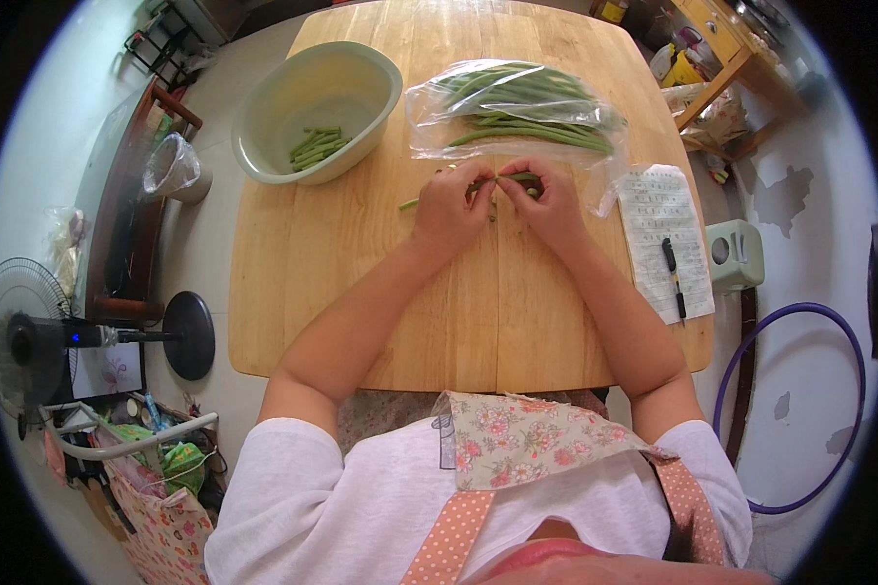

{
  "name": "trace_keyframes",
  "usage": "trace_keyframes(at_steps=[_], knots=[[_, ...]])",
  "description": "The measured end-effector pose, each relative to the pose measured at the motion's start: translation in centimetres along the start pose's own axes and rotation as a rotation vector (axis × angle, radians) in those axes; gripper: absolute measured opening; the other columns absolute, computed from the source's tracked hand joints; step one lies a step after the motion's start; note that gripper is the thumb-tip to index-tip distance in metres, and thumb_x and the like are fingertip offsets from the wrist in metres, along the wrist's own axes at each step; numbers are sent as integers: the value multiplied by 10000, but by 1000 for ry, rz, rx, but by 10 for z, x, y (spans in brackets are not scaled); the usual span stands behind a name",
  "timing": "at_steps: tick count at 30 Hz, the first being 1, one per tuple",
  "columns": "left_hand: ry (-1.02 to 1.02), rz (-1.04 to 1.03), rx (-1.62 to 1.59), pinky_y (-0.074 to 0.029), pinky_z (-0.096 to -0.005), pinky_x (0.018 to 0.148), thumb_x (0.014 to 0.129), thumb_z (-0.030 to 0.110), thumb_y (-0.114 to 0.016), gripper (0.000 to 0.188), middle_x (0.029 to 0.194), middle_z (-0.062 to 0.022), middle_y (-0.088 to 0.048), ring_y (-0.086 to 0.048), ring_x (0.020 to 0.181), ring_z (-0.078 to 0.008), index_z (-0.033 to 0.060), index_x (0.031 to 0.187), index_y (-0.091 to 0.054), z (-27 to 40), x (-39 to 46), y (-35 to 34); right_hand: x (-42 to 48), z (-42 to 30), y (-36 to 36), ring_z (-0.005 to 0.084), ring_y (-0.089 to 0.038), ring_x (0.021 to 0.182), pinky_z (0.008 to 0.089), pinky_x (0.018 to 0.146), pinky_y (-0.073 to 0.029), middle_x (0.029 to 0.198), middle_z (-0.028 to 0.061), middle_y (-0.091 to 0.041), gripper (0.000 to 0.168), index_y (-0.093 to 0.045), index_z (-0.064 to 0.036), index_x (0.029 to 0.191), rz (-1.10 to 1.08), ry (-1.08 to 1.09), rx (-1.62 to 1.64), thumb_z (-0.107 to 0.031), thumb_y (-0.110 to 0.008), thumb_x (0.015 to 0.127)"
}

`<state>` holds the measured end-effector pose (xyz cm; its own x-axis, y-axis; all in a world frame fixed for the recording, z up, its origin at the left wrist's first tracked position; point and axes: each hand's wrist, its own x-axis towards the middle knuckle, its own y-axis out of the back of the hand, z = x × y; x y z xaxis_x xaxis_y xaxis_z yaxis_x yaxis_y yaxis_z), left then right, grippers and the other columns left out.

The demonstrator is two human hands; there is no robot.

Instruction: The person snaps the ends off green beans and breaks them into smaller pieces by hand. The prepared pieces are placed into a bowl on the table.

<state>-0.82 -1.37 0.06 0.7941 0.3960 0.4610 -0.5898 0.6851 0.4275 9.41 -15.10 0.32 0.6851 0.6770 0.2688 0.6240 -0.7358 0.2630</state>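
My left hand (455,197) and my right hand (543,196) meet over the wooden table, their thumbs and fingertips pinching a green bean (518,177) between them. Most of the bean is covered by my fingers. A piece of green bean (408,205) pokes out on the table beside my left hand. Just beyond my hands lies a clear plastic bag (426,121) with many long green beans (534,135) in and at the mouth of it. Short bean pieces (320,149) rest at the bottom of a pale green plastic basin (267,172) to the left.
On the right of the wooden table (410,329) lies a sheet of paper (651,212) with writing, a pen (673,278) on top. A lined waste bin (190,179) and a standing fan (29,336) are on the left. A purple hoop (852,380) leans at the right wall.
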Motion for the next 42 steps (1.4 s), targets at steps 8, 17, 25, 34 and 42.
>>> trace_keyframes(at_steps=[8, 17, 25, 34, 42], knots=[[-50, 6, -37, -482, -433, 689, 828, 83, -656, 84, 808, -145, -674, -634, 772, -346, 36, 898, -657, -8, 1, -1, 2, 2, 5, 35, -553, 747, 194, 638, -443, 886, -20, -646, 107, -661, -18, 977, -26, -2, -19, -65, -698, 889], [-41, -2, -34, -480, -446, 709, 834, 79, -638, 87, 838, -157, -670, -627, 805, -372, 37, 909, -653, -8, 3, 0, 6, 4, 10, 27, -531, 745, 195, 638, -430, 832, -43, -630, 110, -667, -22, 957, -60, -59, -7, -82, -716, 880], [-83, -20, -71, -483, -426, 712, 828, 55, -634, 87, 828, -155, -666, -641, 800, -350, 26, 910, -636, -7, 4, 3, 7, 1, 14, 27, -511, 721, 192, 625, -410, 834, -49, -621, 86, -677, -28, 939, -89, -109, 63, -87, -706, 885], [-114, -91, -46, -525, -316, 674, 844, 20, -671, 114, 847, -134, -688, -671, 765, -222, -5, 954, -658, -11, 4, 4, 10, 4, 21, 20, -508, 737, 182, 634, -398, 855, -47, -629, 98, -689, -31, 952, -162, -149, 127, -90, -709, 877], [-114, -97, -61, -531, -302, 672, 838, -1, -674, 126, 849, -134, -690, -670, 757, -210, -13, 962, -659, -12, 4, 3, 11, 4, 21, 20, -493, 699, 184, 596, -388, 785, -63, -607, 104, -702, -29, 925, -157, -149, 171, -115, -730, 873]])
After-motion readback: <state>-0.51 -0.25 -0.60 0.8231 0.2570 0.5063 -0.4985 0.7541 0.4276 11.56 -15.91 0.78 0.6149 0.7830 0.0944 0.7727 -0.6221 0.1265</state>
